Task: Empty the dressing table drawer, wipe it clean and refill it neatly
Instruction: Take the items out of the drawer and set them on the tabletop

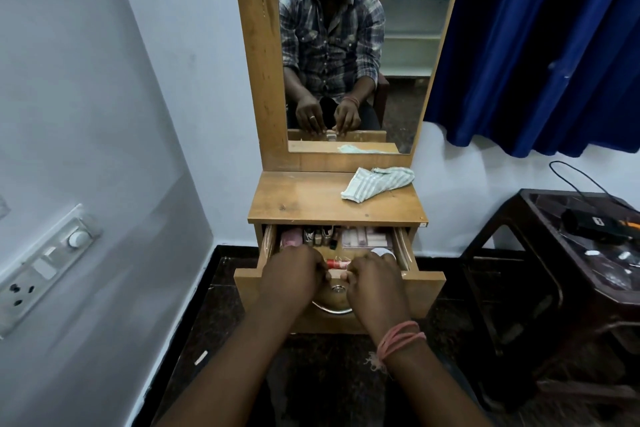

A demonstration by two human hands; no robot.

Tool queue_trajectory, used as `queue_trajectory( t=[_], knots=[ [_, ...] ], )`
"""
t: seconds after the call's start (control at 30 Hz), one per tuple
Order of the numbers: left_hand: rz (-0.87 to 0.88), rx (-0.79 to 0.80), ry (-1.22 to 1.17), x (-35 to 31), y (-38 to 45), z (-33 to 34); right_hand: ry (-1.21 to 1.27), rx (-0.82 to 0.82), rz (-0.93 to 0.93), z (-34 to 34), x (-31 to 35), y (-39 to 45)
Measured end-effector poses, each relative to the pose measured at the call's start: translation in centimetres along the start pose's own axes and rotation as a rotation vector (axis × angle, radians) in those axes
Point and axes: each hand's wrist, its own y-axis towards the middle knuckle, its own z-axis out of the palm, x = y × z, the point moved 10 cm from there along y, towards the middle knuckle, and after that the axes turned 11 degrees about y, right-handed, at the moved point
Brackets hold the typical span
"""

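Observation:
The wooden dressing table's drawer (426, 291) stands pulled out and full. Inside lie a red tube (337, 264), a pink item (290, 238), small bottles (322, 236), pale boxes (363, 238) and a white round lid (385, 251). My left hand (291, 274) and my right hand (372, 279) sit side by side at the middle of the drawer front, their fingers curled over its top edge above the metal handle (337, 289). A striped green-white cloth (377, 182) lies crumpled on the table top (304, 201), at its back right.
A tall mirror (346, 45) rises behind the top. A dark plastic stool (571, 253) with a black device and cables stands to the right, under a blue curtain (536, 45). A wall with a socket panel (45, 263) runs along the left.

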Motion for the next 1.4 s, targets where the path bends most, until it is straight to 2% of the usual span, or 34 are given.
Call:
queue_trajectory(
  t=[0.5, 0.97, 1.1, 1.4],
  knots=[
    [-0.042, 0.140, -0.023, 0.5, -2.5, 0.6, 0.179, 0.138, 0.154, -0.3, -1.1, -2.1],
    [-0.037, 0.239, -0.048, -0.2, -4.0, -0.3, 0.158, 0.172, 0.205, -0.8, -0.5, -3.3],
    [-0.046, 0.205, -0.036, -0.2, -4.1, -0.6, 0.134, 0.164, 0.194, -1.1, -0.2, -3.6],
    [-0.076, 0.248, -0.053, 0.5, -3.4, 0.0, 0.081, 0.203, 0.179, -0.8, 0.0, -3.1]
  ],
)
